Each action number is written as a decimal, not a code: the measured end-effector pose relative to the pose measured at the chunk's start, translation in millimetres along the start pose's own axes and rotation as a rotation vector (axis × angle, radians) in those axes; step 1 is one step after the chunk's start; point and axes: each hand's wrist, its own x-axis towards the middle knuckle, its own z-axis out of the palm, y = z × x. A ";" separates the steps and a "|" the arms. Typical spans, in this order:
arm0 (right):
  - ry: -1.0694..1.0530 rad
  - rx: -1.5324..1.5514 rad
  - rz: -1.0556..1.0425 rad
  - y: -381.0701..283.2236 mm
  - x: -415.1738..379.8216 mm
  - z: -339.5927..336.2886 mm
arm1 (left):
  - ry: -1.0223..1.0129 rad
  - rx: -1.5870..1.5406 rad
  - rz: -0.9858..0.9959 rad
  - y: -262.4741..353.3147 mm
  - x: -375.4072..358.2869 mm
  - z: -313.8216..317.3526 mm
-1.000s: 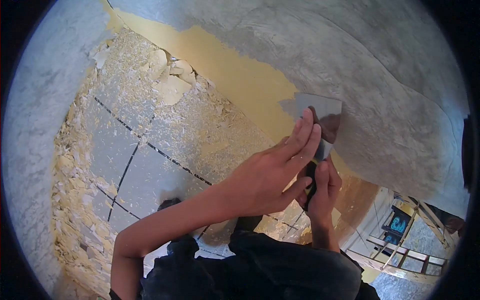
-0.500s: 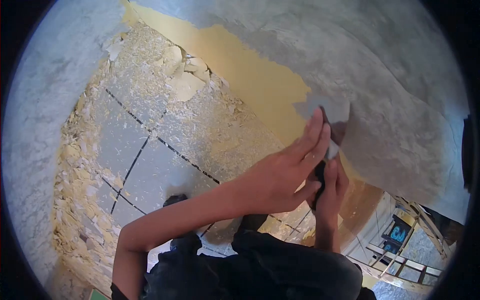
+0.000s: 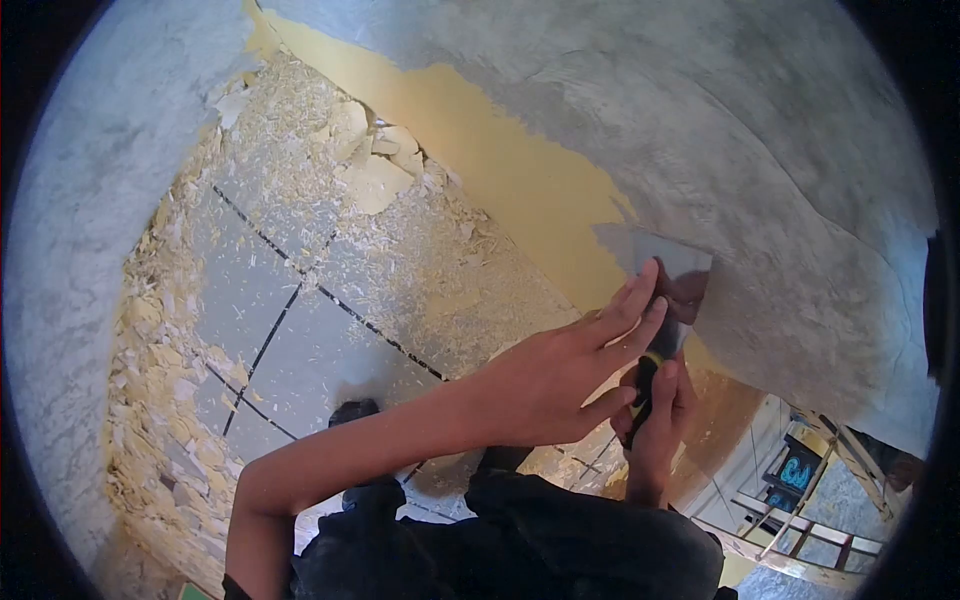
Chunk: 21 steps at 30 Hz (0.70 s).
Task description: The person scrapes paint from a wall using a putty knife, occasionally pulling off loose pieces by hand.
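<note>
My right hand [image 3: 662, 425] is wrapped around the dark handle of a wide-bladed scraper [image 3: 687, 262]. Its flat metal blade lies against the wall, just to the right of the ragged edge of the yellow paint [image 3: 520, 185]. From the left, my left hand [image 3: 545, 390] reaches across with fingers stretched out, the fingertips resting at the lower part of the blade. Bare grey wall [image 3: 800, 290] surrounds the blade above and to the right.
Paint flakes [image 3: 165, 400] and curled shavings cover much of the grey tiled floor [image 3: 330, 330]. Larger yellow chips [image 3: 375, 180] lie at the wall's foot. My shoe [image 3: 353, 411] stands on the tiles. A wooden ladder [image 3: 800, 550] is at the lower right.
The scraper and both hands have moved down the wall, toward me. The blade has swung a little to the right, and more of it shows.
</note>
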 end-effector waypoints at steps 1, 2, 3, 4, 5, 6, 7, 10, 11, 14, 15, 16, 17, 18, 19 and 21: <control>-0.004 -0.002 0.009 -1.5 7.2 1.4 | 0.002 -0.005 -0.009 -0.5 -0.8 2.0; -0.042 -0.048 -0.036 -3.6 20.2 5.6 | 0.069 -0.066 -0.065 1.5 1.3 1.3; -0.081 -0.091 -0.085 -3.9 27.5 8.4 | 0.138 -0.124 -0.120 2.3 2.5 0.9; -0.055 -0.095 -0.107 -2.9 25.6 11.3 | 0.139 -0.121 -0.123 2.6 2.2 0.7; -0.062 -0.086 -0.114 -3.3 23.4 9.5 | 0.096 -0.129 -0.118 2.4 2.0 -1.7; -0.033 -0.074 -0.062 -5.3 15.1 4.3 | 0.047 -0.141 -0.117 3.4 0.6 -4.1; -0.001 -0.063 -0.011 -7.8 5.6 1.1 | 0.041 -0.136 -0.120 2.8 -1.5 -5.1; 0.023 -0.095 0.010 -9.5 8.2 3.9 | -0.002 -0.072 -0.010 -2.3 -1.0 -2.8; 0.004 -0.153 -0.008 -8.6 14.0 2.8 | 0.076 -0.070 -0.034 -1.9 1.3 -0.1; -0.003 -0.156 -0.104 -8.4 14.6 5.7 | 0.103 -0.064 -0.039 0.6 3.8 3.9; 0.019 -0.151 -0.100 -7.5 8.1 4.8 | 0.054 -0.057 -0.031 1.7 2.2 2.4; 0.058 -0.145 -0.107 -2.4 3.5 3.7 | 0.050 -0.049 -0.028 1.2 1.2 0.2; 0.058 -0.143 -0.112 -2.5 8.2 4.9 | 0.039 -0.099 -0.033 0.3 0.2 -0.3; 0.024 -0.136 -0.106 -2.8 12.7 5.5 | 0.023 -0.159 -0.040 0.5 -0.9 1.9; -0.007 -0.130 -0.099 -2.5 14.2 4.7 | 0.017 -0.168 -0.038 1.5 -0.3 3.7; -0.017 -0.117 -0.101 -1.7 15.9 3.6 | 0.154 -0.126 -0.085 3.5 4.2 2.9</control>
